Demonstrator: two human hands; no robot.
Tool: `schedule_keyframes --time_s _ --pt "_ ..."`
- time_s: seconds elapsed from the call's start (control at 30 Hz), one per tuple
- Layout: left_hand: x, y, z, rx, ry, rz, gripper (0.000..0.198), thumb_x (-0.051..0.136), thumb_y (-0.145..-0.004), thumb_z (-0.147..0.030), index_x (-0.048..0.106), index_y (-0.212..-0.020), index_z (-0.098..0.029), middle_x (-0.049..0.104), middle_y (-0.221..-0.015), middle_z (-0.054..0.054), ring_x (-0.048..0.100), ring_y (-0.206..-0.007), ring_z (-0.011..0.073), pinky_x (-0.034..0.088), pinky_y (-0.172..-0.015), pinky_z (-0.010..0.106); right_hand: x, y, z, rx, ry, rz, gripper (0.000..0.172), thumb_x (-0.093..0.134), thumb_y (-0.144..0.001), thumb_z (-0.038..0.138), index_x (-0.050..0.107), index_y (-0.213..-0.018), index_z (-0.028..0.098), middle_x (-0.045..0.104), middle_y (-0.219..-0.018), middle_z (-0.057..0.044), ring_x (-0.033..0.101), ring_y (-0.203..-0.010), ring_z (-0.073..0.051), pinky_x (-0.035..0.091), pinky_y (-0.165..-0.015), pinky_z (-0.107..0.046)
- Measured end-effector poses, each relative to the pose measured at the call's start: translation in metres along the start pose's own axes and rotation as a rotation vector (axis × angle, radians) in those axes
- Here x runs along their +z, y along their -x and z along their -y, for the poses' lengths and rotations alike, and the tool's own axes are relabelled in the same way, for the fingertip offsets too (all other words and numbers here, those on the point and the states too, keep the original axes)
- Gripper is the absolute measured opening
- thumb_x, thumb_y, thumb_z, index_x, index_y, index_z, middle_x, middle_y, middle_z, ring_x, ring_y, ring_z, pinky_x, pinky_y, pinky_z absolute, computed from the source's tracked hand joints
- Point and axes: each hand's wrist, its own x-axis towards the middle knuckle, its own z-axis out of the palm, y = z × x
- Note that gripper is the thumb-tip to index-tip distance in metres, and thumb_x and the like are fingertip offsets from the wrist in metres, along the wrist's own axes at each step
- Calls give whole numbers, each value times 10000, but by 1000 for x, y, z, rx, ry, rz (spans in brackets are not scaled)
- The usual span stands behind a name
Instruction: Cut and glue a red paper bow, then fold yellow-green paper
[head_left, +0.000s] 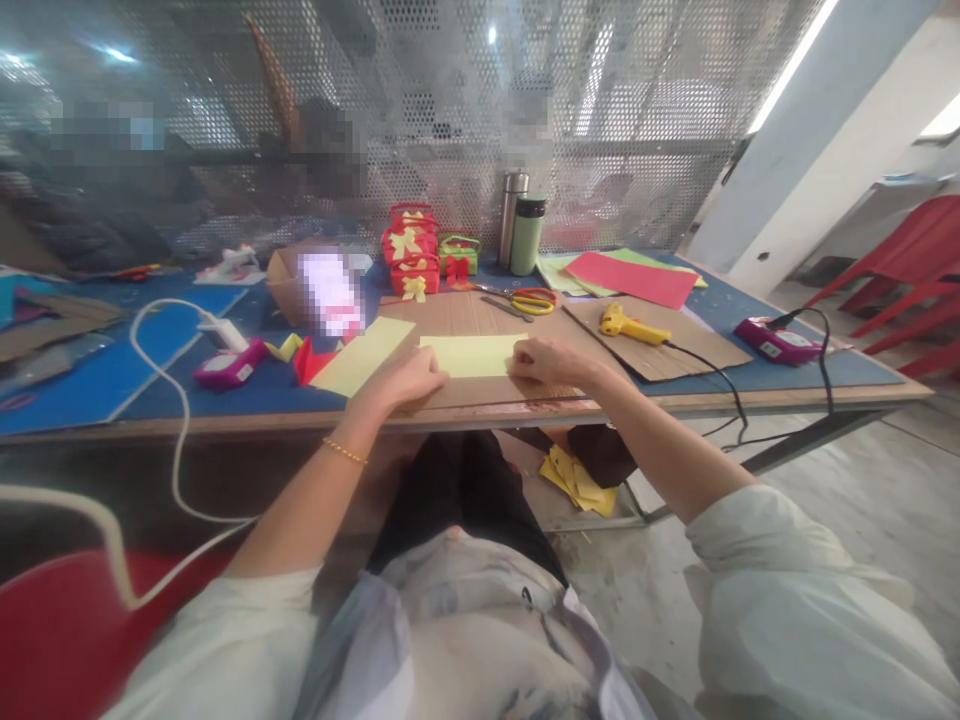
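A pale yellow strip of paper [478, 356] lies on brown cardboard [457, 313] at the front of the table. My left hand [414, 377] grips its left end with curled fingers. At the opposite end my right hand [547, 362] is closed on the paper, knuckles toward the middle. Beside my left hand a larger pale yellow sheet [367, 355] lies at a slant. Beyond the strip are yellow-handled scissors [534, 300]. The fingertips of both hands are partly hidden.
A yellow glue gun [634, 325] rests on cardboard to the right, its cord hanging over the edge. Small red gift boxes [411, 250] and a green bottle [528, 236] stand at the back. A lit phone [330, 290] leans at left, near a purple power strip [231, 364].
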Motion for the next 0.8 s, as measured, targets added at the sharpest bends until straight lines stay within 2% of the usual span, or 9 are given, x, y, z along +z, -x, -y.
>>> schedule_keyframes --time_s 0.3,0.33,0.4,0.47,0.5,0.57,0.63,0.7,0.8 --pt "-23 11 19 -54 -115 73 62 635 -789 -256 672 -746 -232 700 -763 54 680 -797 257 473 -694 337 3 -4 -2 3 2 4 171 602 -961 282 716 -949 157 742 -934 -72 601 -773 -150 360 -648 -223" --pt "-25 14 17 -66 -150 60 67 625 -806 -241 682 -772 -229 711 -800 69 686 -835 271 486 -726 347 3 -4 -2 5 3 6 175 604 -963 290 716 -947 156 742 -929 -72 597 -763 -148 358 -643 -224" --pt "-25 21 8 -81 -251 -48 125 585 -847 -203 709 -860 -208 728 -926 122 686 -962 314 503 -831 389 2 -3 -1 10 8 10 182 603 -969 297 716 -951 156 743 -934 -73 599 -763 -147 359 -644 -225" --pt "-18 28 -8 -41 -353 -242 214 536 -896 -180 725 -992 -156 702 -1130 200 636 -1141 366 477 -973 458 1 -2 0 19 19 14 173 594 -972 278 716 -959 156 746 -944 -75 606 -770 -147 363 -650 -226" --pt "-12 30 -17 37 -356 -278 247 526 -926 -206 725 -1057 -142 675 -1226 216 606 -1207 370 457 -1028 473 0 -1 1 24 27 16 168 588 -973 265 716 -964 157 748 -952 -76 612 -776 -148 365 -654 -228" --pt "3 34 -34 227 -280 -209 313 525 -985 -313 712 -1182 -157 624 -1384 186 588 -1264 326 423 -1109 444 -1 -1 3 38 45 19 175 587 -978 277 717 -971 161 753 -970 -82 627 -797 -155 369 -660 -233" --pt "18 36 -44 340 -247 -82 399 512 -1019 -408 676 -1298 -175 586 -1487 167 539 -1367 314 377 -1174 433 -1 -2 8 58 63 23 242 594 -991 375 720 -972 169 758 -979 -92 648 -825 -175 373 -660 -245" --pt "30 36 -46 342 -230 -45 494 456 -1050 -450 586 -1438 -172 527 -1577 171 452 -1480 305 303 -1240 442 -1 -4 13 84 81 27 372 603 -979 522 726 -975 171 762 -986 -117 672 -871 -212 378 -664 -263" --pt "37 37 -40 322 -229 -30 598 414 -1060 -523 489 -1541 -176 428 -1664 164 345 -1568 299 217 -1290 449 -1 -10 20 137 126 46 537 627 -916 678 742 -1014 163 764 -1033 -172 698 -955 -274 405 -699 -290"
